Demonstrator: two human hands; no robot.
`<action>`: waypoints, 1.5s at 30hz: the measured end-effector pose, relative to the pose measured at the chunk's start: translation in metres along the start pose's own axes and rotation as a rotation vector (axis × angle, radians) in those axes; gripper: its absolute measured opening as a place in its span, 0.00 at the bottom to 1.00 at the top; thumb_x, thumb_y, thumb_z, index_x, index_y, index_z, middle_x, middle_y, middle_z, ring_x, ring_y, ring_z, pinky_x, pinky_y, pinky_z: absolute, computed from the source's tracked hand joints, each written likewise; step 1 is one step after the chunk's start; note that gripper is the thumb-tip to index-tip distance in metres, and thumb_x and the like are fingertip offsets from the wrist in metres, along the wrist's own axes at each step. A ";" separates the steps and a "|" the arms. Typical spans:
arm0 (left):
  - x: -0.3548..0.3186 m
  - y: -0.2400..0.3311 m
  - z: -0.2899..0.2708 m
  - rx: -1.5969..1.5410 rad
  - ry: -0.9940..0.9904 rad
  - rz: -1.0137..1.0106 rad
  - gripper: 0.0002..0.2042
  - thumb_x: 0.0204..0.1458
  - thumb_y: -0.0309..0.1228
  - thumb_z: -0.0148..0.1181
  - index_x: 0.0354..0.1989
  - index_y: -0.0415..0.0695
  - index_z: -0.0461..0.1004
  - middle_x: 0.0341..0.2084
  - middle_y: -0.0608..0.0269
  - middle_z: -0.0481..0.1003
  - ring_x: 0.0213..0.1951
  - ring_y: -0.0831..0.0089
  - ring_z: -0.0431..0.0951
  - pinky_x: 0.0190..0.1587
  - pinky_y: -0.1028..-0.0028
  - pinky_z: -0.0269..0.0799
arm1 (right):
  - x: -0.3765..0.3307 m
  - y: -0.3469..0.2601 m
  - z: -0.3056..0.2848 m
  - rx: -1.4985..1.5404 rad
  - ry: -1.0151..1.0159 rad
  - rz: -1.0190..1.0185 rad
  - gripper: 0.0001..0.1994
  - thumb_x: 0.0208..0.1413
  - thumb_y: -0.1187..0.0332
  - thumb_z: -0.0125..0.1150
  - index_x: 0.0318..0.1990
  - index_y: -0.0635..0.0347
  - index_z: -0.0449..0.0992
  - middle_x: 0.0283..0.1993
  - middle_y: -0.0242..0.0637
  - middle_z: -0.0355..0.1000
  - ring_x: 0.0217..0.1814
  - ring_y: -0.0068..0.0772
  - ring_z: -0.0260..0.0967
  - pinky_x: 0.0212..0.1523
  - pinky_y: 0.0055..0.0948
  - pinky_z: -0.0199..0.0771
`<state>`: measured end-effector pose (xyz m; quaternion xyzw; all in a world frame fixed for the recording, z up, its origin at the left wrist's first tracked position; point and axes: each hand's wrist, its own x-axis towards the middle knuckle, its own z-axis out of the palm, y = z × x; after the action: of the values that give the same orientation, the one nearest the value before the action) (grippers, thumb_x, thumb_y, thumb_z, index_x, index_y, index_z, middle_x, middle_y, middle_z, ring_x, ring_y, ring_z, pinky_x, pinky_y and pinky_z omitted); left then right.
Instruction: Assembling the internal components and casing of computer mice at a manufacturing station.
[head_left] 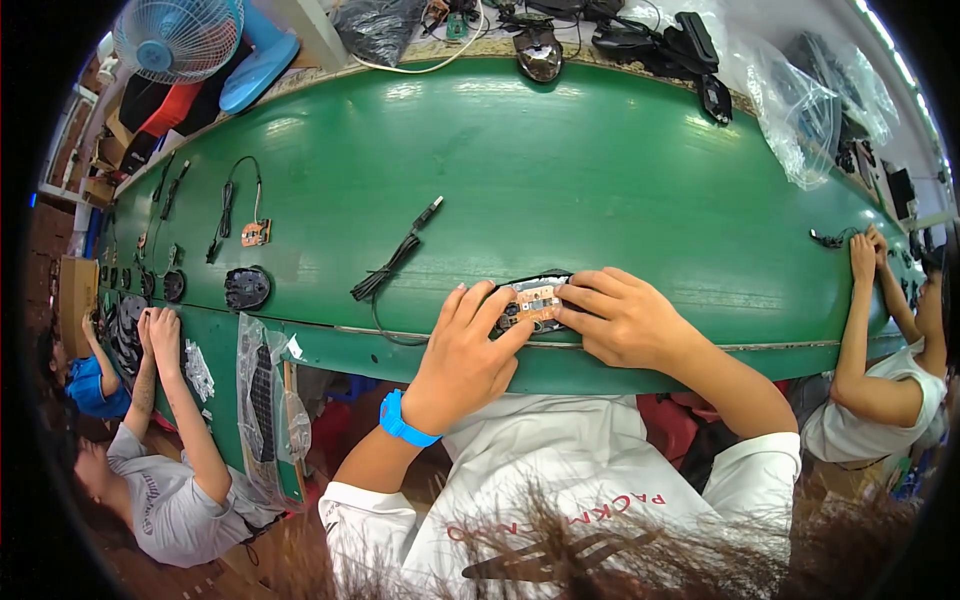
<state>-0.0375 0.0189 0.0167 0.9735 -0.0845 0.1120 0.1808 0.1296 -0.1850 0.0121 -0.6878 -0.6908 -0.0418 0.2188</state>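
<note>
An orange-tan circuit board (540, 301) sits in the black lower shell of a computer mouse (550, 275) near the belt's front edge. My left hand (465, 345) grips the board's left end, thumb and fingers bent at its edge. At the right end, the thumb and fingers of my right hand (628, 322) close on the board. My fingers hide parts of the shell. A bundled black cable (388, 268) with a plug lies to the left, its tail curving toward the shell.
Another mouse shell (247, 288) and an orange board with its cable (256, 233) lie farther left on the green belt (600, 180). A dark glossy mouse (538, 52) rests on the back ledge. Co-workers sit on both sides, one's hands (868, 250) at the far right.
</note>
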 end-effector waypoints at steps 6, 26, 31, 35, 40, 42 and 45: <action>0.005 -0.001 0.000 0.019 -0.022 0.002 0.21 0.43 0.25 0.64 0.51 0.49 0.78 0.57 0.52 0.71 0.61 0.50 0.68 0.65 0.46 0.62 | -0.005 -0.001 0.003 -0.046 0.032 0.003 0.24 0.39 0.72 0.67 0.50 0.61 0.79 0.56 0.40 0.75 0.57 0.44 0.73 0.53 0.41 0.75; 0.012 0.003 -0.001 0.066 -0.031 0.047 0.20 0.41 0.24 0.61 0.47 0.50 0.80 0.54 0.56 0.73 0.57 0.49 0.70 0.61 0.48 0.66 | -0.009 -0.002 -0.002 0.041 -0.009 0.074 0.24 0.39 0.70 0.65 0.50 0.58 0.80 0.55 0.36 0.75 0.54 0.41 0.73 0.54 0.40 0.74; 0.013 0.004 0.001 0.080 -0.019 0.052 0.20 0.42 0.25 0.61 0.47 0.50 0.80 0.54 0.57 0.74 0.56 0.50 0.70 0.60 0.48 0.67 | -0.003 -0.003 0.001 0.023 -0.007 0.088 0.24 0.39 0.69 0.65 0.50 0.56 0.79 0.52 0.34 0.75 0.53 0.39 0.72 0.53 0.39 0.73; 0.013 0.003 0.002 0.058 0.001 0.057 0.20 0.43 0.25 0.62 0.47 0.50 0.81 0.54 0.58 0.74 0.56 0.50 0.70 0.59 0.49 0.68 | -0.002 -0.006 0.001 -0.047 -0.047 0.109 0.25 0.39 0.69 0.66 0.51 0.54 0.79 0.49 0.33 0.75 0.52 0.37 0.71 0.52 0.39 0.73; 0.011 0.000 0.008 0.001 0.040 0.077 0.18 0.45 0.24 0.66 0.48 0.50 0.81 0.53 0.58 0.75 0.56 0.50 0.71 0.58 0.52 0.70 | -0.004 -0.006 -0.001 -0.018 -0.008 0.109 0.24 0.38 0.69 0.66 0.49 0.54 0.79 0.49 0.33 0.74 0.51 0.38 0.70 0.50 0.39 0.72; 0.012 -0.001 0.009 0.000 0.044 0.081 0.18 0.46 0.25 0.66 0.47 0.50 0.81 0.53 0.58 0.75 0.56 0.50 0.71 0.58 0.52 0.70 | -0.005 -0.009 -0.005 0.049 0.040 0.117 0.23 0.38 0.69 0.66 0.48 0.55 0.79 0.48 0.34 0.73 0.50 0.39 0.69 0.49 0.40 0.71; 0.013 -0.002 0.010 -0.009 0.039 0.092 0.16 0.47 0.26 0.67 0.47 0.49 0.80 0.53 0.57 0.74 0.56 0.50 0.71 0.59 0.51 0.69 | -0.002 -0.018 -0.002 0.121 0.029 0.162 0.21 0.37 0.69 0.66 0.45 0.56 0.79 0.45 0.35 0.71 0.49 0.40 0.69 0.49 0.40 0.71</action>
<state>-0.0232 0.0149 0.0100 0.9653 -0.1260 0.1389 0.1817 0.1128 -0.1885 0.0174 -0.7261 -0.6311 0.0077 0.2727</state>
